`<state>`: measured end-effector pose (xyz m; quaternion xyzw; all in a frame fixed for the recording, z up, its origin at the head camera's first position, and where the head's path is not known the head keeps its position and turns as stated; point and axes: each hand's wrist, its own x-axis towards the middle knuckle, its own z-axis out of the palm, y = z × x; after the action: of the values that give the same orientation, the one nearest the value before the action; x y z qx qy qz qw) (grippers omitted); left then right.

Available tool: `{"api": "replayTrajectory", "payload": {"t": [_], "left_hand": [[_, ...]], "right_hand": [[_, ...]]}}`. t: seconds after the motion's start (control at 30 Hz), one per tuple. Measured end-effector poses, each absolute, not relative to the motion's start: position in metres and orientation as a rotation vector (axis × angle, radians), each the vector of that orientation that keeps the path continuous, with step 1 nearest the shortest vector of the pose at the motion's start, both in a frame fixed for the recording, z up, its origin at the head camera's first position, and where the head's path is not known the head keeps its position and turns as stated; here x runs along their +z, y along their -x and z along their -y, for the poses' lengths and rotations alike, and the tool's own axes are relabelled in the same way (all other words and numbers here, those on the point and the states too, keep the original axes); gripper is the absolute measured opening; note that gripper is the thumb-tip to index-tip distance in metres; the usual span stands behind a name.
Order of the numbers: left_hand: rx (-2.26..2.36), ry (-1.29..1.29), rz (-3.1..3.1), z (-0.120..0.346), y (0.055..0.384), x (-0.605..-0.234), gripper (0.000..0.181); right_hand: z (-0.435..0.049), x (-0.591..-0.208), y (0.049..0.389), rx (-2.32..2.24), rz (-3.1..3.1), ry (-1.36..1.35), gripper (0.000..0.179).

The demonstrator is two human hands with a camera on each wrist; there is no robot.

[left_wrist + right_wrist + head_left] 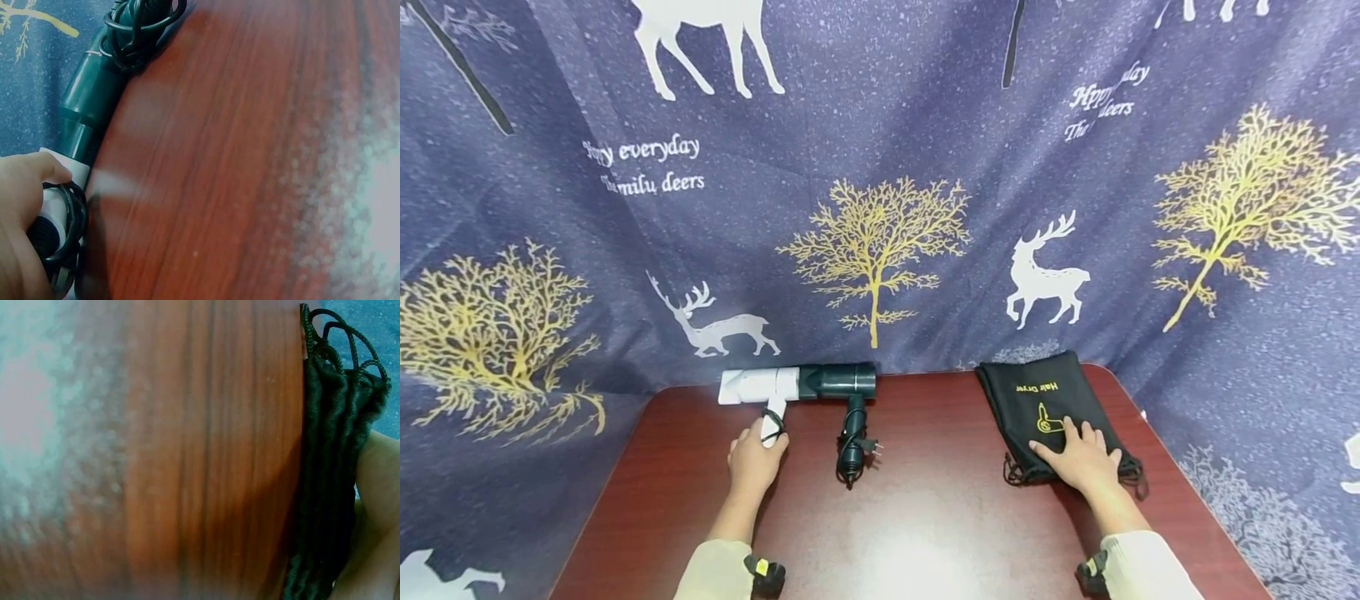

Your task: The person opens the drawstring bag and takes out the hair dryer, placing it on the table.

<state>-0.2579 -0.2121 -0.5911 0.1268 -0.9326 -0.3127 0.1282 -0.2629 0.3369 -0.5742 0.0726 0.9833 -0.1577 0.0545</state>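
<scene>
A white hair dryer lies at the table's back left, a black cord wound about its handle. My left hand grips that handle; in the left wrist view the thumb lies over the white handle beside the coiled cord. End to end with it lies a dark green hair dryer, its cord wrapped round the handle and its plug showing. On the right, my right hand rests with spread fingers on a flat black drawstring bag printed "Hair Dryer" in yellow.
The reddish-brown wooden table has rounded back corners and a bright glare near the front. A blue cloth with deer and trees hangs right behind it. The bag's drawstrings loop out at its near corners.
</scene>
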Motion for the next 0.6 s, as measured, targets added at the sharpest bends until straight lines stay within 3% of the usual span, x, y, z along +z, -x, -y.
{"api": "replayTrajectory", "payload": {"t": [0.33,0.6], "left_hand": [[-0.911,-0.362,2.738,0.2118,0.2573,-0.5871,0.049],[-0.962,-0.39,2.666,0.2114,0.2537,-0.5884,0.063]], "right_hand": [[-0.3362,-0.5692,0.2608,-0.469,-2.98,-0.217,0.11],[-0.3356,-0.5643,0.2599,-0.483,-3.031,-0.186,0.108]]}}
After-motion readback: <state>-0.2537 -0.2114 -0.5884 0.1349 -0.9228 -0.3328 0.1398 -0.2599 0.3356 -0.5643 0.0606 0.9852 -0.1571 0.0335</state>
